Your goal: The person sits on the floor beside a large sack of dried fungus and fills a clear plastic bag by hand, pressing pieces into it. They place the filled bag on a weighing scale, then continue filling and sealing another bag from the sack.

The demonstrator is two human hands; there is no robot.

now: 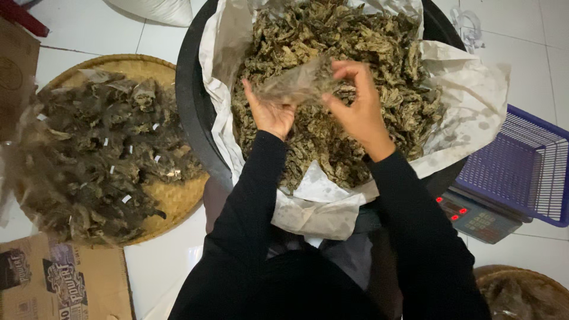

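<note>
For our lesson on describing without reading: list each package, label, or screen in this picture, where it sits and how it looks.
Clear plastic bag: between the left hand and right hand, small, see-through.
Cardboard box: bottom left on the floor, brown with dark printed panels.
Scale display: lower right under the purple basket, grey body, red lit digits.
Filled small bags: on the woven tray at left, with white paper slips.

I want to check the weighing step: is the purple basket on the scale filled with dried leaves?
No, the purple basket on the scale shows only bare mesh, while the dried leaves lie in the paper-lined black tub.
</note>
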